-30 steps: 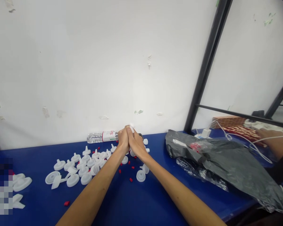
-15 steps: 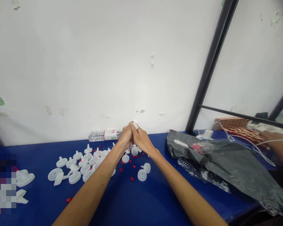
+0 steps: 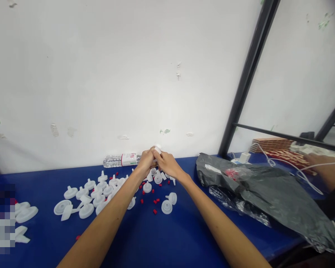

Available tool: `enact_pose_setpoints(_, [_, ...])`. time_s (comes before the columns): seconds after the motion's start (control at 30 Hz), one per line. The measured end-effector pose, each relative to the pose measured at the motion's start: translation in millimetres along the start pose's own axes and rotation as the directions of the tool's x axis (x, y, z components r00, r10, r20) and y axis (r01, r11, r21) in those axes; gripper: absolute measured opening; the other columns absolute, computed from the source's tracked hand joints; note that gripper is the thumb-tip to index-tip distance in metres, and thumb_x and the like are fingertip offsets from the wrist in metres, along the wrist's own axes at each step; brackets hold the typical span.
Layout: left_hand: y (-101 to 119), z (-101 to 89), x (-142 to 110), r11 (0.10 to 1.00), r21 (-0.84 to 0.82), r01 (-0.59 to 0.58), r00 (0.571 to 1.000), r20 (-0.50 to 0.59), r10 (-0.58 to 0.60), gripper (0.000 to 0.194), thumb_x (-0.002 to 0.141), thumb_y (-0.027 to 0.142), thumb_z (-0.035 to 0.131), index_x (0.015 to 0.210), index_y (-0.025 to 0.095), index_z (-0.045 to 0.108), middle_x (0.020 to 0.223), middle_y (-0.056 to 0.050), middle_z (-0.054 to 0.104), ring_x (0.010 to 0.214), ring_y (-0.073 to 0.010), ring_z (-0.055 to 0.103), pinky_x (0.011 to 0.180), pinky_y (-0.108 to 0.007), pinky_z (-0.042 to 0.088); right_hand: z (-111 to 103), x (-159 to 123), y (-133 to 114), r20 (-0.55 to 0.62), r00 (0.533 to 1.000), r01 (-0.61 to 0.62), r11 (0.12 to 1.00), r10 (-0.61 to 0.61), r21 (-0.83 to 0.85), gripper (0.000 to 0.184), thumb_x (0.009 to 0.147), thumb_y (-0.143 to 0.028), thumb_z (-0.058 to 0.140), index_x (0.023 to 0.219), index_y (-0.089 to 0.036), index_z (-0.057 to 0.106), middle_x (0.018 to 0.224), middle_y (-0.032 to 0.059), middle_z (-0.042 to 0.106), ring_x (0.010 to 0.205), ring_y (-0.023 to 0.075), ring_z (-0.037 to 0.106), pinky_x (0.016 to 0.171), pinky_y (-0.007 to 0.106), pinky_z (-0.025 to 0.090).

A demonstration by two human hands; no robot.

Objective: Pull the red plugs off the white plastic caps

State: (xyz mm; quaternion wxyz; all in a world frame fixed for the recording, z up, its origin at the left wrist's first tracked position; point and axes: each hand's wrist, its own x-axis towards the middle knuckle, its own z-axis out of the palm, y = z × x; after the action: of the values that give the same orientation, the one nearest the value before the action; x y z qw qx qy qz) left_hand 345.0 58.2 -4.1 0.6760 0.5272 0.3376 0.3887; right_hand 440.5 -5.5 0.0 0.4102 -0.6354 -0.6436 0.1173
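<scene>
My left hand and my right hand meet in front of me, above the far part of the blue table, fingers closed together. Between them they grip a white plastic spout cap, whose upper part shows past my right thumb; the rest is hidden by my fingers. Many similar white spout caps lie to the left of and under my forearms. Small red caps are scattered among them. Closer to my right forearm rests a white cap with a round flange.
A clear water bottle lies along the white wall behind my hands. On the right, a dark grey plastic bag covers much of the table beside a black metal post. Another person's hand is at the far right, near white cables.
The white spout cap has turned between my fingers and now shows a rounder end. My hands remain together in nearly the same place; the whole view has shifted slightly.
</scene>
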Motion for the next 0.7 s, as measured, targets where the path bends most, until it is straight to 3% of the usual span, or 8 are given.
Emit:
enact_pose_setpoints(0.1, [0, -0.3, 1, 1.000, 0.023, -0.006, 1.000, -0.015, 0.007, 0.035, 0.095, 0.041, 0.059, 0.120, 0.016, 0.061, 0.114, -0.008, 0.066, 0.094, -0.0181, 0.066, 0.080, -0.038, 0.058, 3, 0, -1, -0.043, 0.998, -0.047, 0.998, 0.049, 0.043, 0.062, 0.099, -0.068, 0.032, 0.099, -0.016, 0.067, 0.058, 0.0027, 0.064, 0.069, 0.0224, 0.067, 0.069, 0.029, 0.048])
enact_pose_setpoints(0.23, [-2, -1.4, 2, 0.998, 0.057, -0.012, 0.999, -0.031, 0.014, 0.035, 0.095, 0.042, 0.059, 0.117, 0.015, 0.062, 0.110, -0.007, 0.067, 0.090, -0.0171, 0.066, 0.077, -0.036, 0.058, 6, -1, -1, -0.101, 0.986, -0.120, 0.986, 0.133, 0.119, 0.065, 0.097, -0.071, 0.034, 0.132, -0.018, 0.053, 0.073, 0.0036, 0.070, 0.069, 0.0213, 0.069, 0.069, 0.030, 0.051])
enact_pose_setpoints(0.4, [-9, -1.9, 8, 0.997, 0.080, -0.020, 0.996, -0.090, 0.027, 0.034, 0.095, 0.040, 0.060, 0.118, 0.015, 0.062, 0.112, -0.007, 0.067, 0.093, -0.0180, 0.067, 0.079, -0.037, 0.059, 12, -4, -1, -0.201, 0.970, -0.109, 0.985, 0.135, 0.136, 0.047, 0.096, -0.064, 0.044, 0.121, -0.027, 0.057, 0.089, 0.0028, 0.072, 0.076, 0.0212, 0.068, 0.074, 0.032, 0.050])
enact_pose_setpoints(0.7, [-14, 2.3, 11, 0.997, 0.064, -0.032, 0.962, -0.267, 0.048, 0.038, 0.094, 0.040, 0.061, 0.123, 0.016, 0.061, 0.123, -0.007, 0.064, 0.105, -0.0237, 0.065, 0.088, -0.043, 0.057, 21, -2, -2, -0.208, 0.952, -0.174, 0.957, 0.224, 0.233, 0.034, 0.092, -0.047, 0.052, 0.121, -0.028, 0.054, 0.082, -0.0017, 0.068, 0.072, 0.0188, 0.066, 0.071, 0.029, 0.050])
